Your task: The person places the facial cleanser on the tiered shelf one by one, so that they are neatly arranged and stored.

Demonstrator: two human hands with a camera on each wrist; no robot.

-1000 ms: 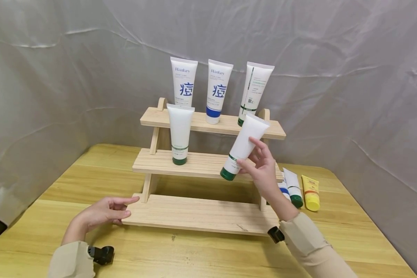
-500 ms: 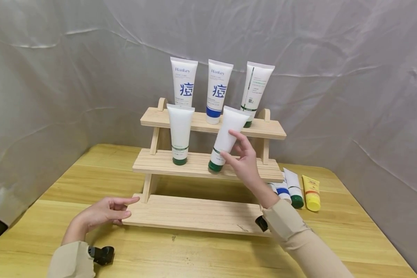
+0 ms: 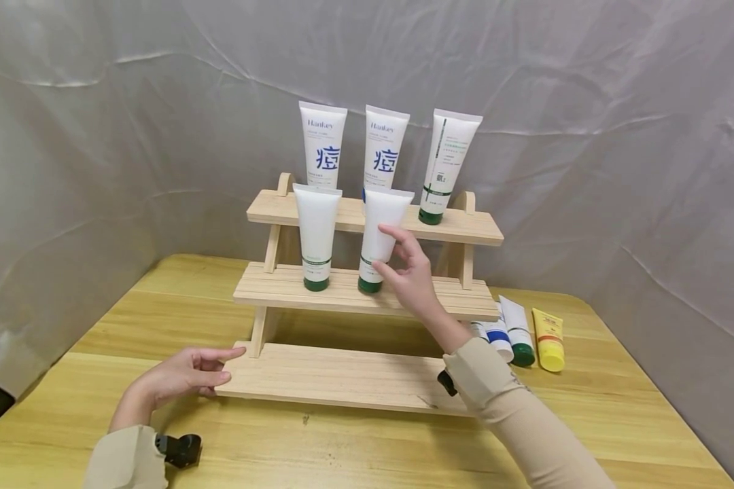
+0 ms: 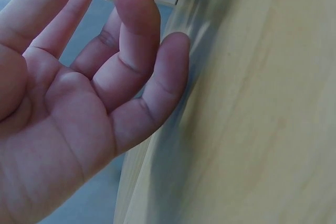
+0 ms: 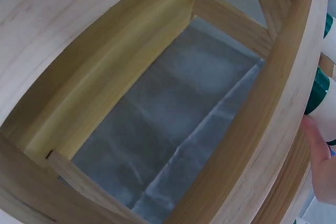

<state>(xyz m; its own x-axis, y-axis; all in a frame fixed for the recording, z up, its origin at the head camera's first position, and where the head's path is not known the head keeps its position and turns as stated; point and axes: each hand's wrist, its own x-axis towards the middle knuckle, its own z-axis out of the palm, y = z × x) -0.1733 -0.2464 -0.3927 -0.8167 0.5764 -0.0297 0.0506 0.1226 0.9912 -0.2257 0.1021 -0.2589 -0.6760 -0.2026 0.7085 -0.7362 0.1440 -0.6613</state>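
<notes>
My right hand holds a white squeeze tube with a green cap between thumb and fingers. That tube stands upright on the middle tier of a wooden display rack, and its green cap shows at the right edge of the right wrist view. A matching tube stands to its left on the same tier. My left hand grips the left end of the bottom tier; in the left wrist view its fingers curl at the wood's edge.
Along the top tier stand two blue-printed Hankey tubes, left and middle, and a green-capped tube. On the table, right of the rack, lie several white tubes and a yellow tube. Grey cloth hangs behind.
My right hand has moved left with the tube, turned it from tilted to upright and set it on the middle tier beside the other tube. My left hand has stayed put.
</notes>
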